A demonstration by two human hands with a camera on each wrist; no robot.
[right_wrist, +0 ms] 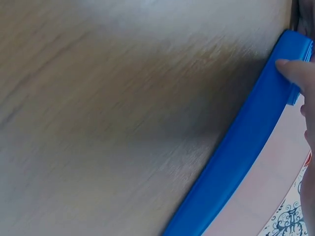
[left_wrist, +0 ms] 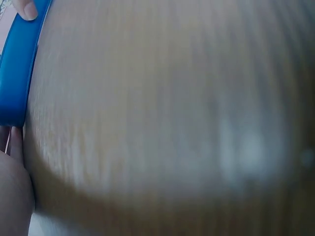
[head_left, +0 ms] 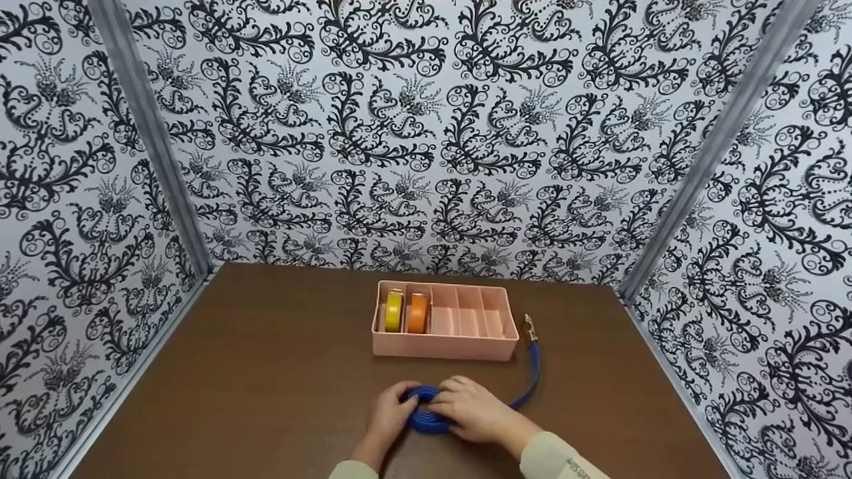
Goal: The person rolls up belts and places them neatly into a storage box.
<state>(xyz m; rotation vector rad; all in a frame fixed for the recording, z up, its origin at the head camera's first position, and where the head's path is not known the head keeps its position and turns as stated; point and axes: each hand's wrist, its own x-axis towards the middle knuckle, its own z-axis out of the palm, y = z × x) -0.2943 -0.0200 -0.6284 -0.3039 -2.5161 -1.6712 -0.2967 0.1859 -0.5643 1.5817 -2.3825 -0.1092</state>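
Observation:
A blue belt [head_left: 426, 423] is wound into a flat coil on the brown table, in front of the box. My left hand [head_left: 390, 414] curls round the coil's left side. From the right, my right hand [head_left: 474, 408] grips it, fingers over the top and far edge. The unwound part runs out behind my right hand and bends toward a gold-coloured metal buckle [head_left: 530, 330] beside the box. In the left wrist view the belt's outer turn [left_wrist: 18, 73] stands on edge. The right wrist view shows a fingertip pressing the blue band [right_wrist: 236, 147].
Behind the hands stands a pink box [head_left: 442, 346] with several compartments. A rolled yellow belt [head_left: 394, 311] sits in its leftmost compartment, a rolled orange belt [head_left: 418, 314] in the one beside it. Patterned walls [head_left: 413, 133] enclose the table [head_left: 266, 372] at the back and sides.

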